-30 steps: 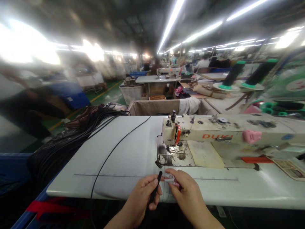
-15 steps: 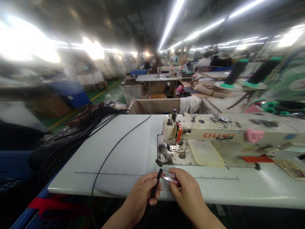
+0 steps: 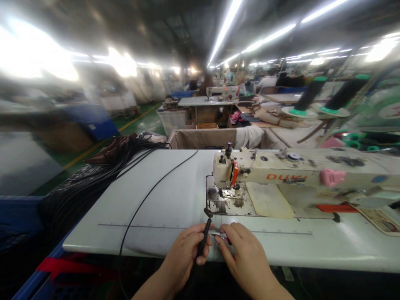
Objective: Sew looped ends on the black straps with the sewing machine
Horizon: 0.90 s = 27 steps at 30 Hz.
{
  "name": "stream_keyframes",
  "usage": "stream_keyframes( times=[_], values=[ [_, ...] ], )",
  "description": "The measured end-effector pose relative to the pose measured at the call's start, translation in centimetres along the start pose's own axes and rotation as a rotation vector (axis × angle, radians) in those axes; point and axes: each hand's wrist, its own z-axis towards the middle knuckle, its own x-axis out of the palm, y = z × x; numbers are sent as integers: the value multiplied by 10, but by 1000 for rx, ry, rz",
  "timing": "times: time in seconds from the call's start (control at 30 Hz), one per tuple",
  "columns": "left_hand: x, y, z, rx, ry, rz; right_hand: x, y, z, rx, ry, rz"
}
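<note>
Strip (image 3: 205,235) clamped in left hand (image 3: 186,250), small bladed tool (image 3: 218,234) in right hand (image 3: 245,254)

Black strip pinched between left thumb and curled fingers; free end pokes up past them, leaning slightly right. Lower length lost in the dark below the table edge. Right thumb and fingertips closed on the tool, metal end pointing at the strip, just beside it; contact cannot be told.

Against half a second ago: right fingers further over the tool, most of its pink handle now covered. Strip's tip a touch higher and further left. A second ago, a dark figure at far left; now gone.

Pale table (image 3: 168,204), printed ruler line (image 3: 140,226) along the near side; thin black cord (image 3: 143,200) curves across it. Sewing machine (image 3: 256,166) stands beyond the hands, toward the right, yellow pad (image 3: 268,198) on its bed. Heap of black cords (image 3: 103,179) at left. Behind: beige bin (image 3: 203,139), dark thread spools (image 3: 312,93), strip lights (image 3: 226,27) overhead. Room edges blurred.
</note>
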Motion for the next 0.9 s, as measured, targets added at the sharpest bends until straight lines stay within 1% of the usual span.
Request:
stream_keyframes(
  times=[0.4,0.57,0.77,0.83,0.9],
  values=[
    [3,-2,-2,-2,-1,30,-1,3,0,-43,-36,-103],
    [2,0,-2,-5,29,24,-3,4,1,-56,-37,-120],
    [2,1,-1,-6,13,12,0,6,-3,-105,-59,-178],
    [2,1,-1,-14,18,11,1,6,-3,-68,-46,-119],
    [1,2,-2,-21,39,14,4,5,-2,54,18,62]
  ],
)
